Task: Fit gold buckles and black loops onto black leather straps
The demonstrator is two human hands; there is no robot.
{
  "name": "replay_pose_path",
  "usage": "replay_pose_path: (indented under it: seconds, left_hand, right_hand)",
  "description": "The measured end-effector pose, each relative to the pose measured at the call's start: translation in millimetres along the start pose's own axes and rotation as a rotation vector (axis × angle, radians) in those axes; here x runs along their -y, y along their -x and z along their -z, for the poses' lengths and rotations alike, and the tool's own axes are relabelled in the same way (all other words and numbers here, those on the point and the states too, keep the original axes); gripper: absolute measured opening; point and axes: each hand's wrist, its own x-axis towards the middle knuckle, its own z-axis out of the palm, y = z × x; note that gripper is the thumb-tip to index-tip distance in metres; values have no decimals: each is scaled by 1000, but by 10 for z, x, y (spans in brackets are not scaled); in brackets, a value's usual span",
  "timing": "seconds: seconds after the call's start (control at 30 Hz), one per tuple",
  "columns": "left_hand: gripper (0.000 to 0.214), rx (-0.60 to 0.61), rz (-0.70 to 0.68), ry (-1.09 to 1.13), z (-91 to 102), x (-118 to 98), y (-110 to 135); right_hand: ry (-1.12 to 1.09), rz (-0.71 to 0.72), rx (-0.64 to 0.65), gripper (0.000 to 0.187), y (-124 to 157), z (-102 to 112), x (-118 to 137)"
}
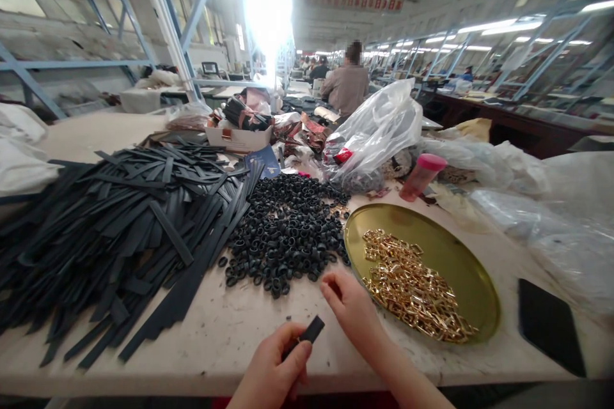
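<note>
My left hand (274, 370) is low at the table's front edge, its fingers pinched round a short black strap piece (311, 331) that sticks up to the right. My right hand (349, 308) hovers just beyond it, fingers curled, between the heap of black loops (283, 230) and the gold tray (460, 255). What the right fingers hold, if anything, I cannot make out. The tray carries several gold metal buckles (412, 287).
A big pile of black leather strips (115, 223) covers the left of the table. Clear plastic bags (374, 134), a pink-capped bottle (421, 176) and a white box (238, 137) lie behind. A black phone (551, 326) rests at right. A person (346, 80) sits far back.
</note>
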Motion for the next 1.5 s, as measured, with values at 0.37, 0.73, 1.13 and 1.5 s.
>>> replay_pose_path:
  seconds: [0.37, 0.73, 1.13, 1.5]
  left_hand:
    - [33, -136, 84, 74, 53, 51, -195]
    - [20, -177, -108, -74, -119, -195, -46]
    - [22, -215, -177, -255, -180, -142, 108]
    - [19, -38, -24, -208, -189, -78, 150]
  right_hand:
    - [89, 64, -48, 9, -206, -121, -287]
    - [-841, -241, -18, 32, 240, -27, -15]
    - [-1192, -462, 78, 29, 554, -95, 73]
    - [-974, -366, 6, 36, 683, -162, 24]
